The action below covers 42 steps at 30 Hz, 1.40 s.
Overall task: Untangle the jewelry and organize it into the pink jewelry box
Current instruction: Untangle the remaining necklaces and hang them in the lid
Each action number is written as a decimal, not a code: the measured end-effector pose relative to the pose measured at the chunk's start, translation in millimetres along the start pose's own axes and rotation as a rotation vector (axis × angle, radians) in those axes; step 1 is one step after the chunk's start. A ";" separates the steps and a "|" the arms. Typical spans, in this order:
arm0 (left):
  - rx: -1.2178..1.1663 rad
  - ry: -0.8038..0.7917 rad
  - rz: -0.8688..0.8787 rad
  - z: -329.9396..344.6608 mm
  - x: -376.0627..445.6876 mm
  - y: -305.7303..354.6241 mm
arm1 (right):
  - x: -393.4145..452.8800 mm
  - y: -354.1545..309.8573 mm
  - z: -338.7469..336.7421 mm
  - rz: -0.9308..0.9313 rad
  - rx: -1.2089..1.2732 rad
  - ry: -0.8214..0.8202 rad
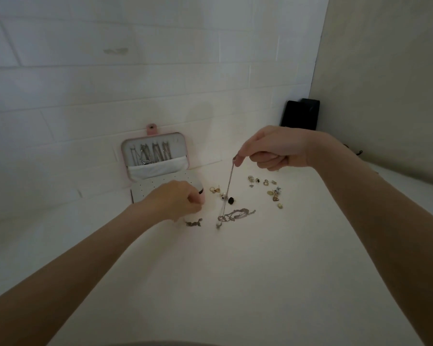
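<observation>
Head view, dim light, wide-angle distortion at the edges.

No brand, label or legible writing on any item.

Right hand (pixel 273 149): raised above the white tabletop (pixel 235 283), thumb and forefinger pinching the upper end of a thin silver chain (pixel 230 183). The chain hangs taut, slanting down to the left; its lower end meets a tangled chain heap (pixel 235 216) lying on the table. Whether the hanging chain is part of that heap or only caught in it cannot be resolved. Remaining fingers curled under the palm.

Left hand (pixel 178 199): low over the table, fingers curled downward just above a small dark chain clump (pixel 194 223). Fingertips are hidden behind the knuckles; cannot tell whether they grip anything.

Pink jewelry box (pixel 155 156): open, at the back left of the table, lid propped against the white brick wall (pixel 85 83). Several necklaces (pixel 150 152) hang inside the lid above a white pocket. The base, with a white perforated panel (pixel 148 187), is partly covered by the left hand.

Loose pieces: gold earrings (pixel 215 189) and a small black piece (pixel 231 200) near the chain; a scatter of small earrings and rings (pixel 268 189) to the right. Individual shapes too small to identify.

Black object (pixel 300 113) in the far right corner, unidentified.
</observation>
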<state>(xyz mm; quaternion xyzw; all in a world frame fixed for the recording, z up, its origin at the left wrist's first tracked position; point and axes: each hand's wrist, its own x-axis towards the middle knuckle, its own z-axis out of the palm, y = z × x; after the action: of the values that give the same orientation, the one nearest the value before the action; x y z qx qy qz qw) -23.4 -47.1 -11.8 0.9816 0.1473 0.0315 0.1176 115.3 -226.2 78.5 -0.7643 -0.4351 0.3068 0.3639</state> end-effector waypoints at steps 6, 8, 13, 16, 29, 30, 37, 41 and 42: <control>-0.708 0.355 0.163 -15.8 -3.9 32.0 | -0.8 7.5 13.7 0.010 0.006 -0.116; -0.832 0.314 0.174 -13.2 -6.8 40.1 | 1.9 15.1 18.8 0.016 0.041 -0.132; -0.894 0.304 0.170 -0.7 -1.3 41.7 | 8.4 30.2 26.1 0.029 0.119 -0.136; -0.893 0.289 0.159 3.4 3.5 40.3 | 12.3 35.5 28.0 0.037 0.146 -0.133; -1.140 0.046 -0.007 18.9 17.3 24.4 | 33.3 66.4 45.8 -0.030 0.090 0.089; -1.149 0.031 -0.016 21.3 18.0 23.2 | 34.9 69.1 50.2 -0.066 0.104 0.173; -1.181 0.005 -0.064 28.5 29.9 16.4 | 41.8 81.6 67.6 -0.171 0.259 0.445; -1.172 0.005 -0.057 31.2 36.2 14.4 | 46.6 85.2 72.8 -0.148 0.270 0.443; -1.168 0.007 -0.060 31.9 37.5 13.6 | 47.3 86.0 73.3 -0.142 0.272 0.442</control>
<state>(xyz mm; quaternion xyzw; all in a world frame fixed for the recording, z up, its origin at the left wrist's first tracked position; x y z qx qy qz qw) 19.3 -55.7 -38.5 0.7493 0.1334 0.1074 0.6397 116.1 -193.7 -39.6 -0.7243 -0.3524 0.1620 0.5700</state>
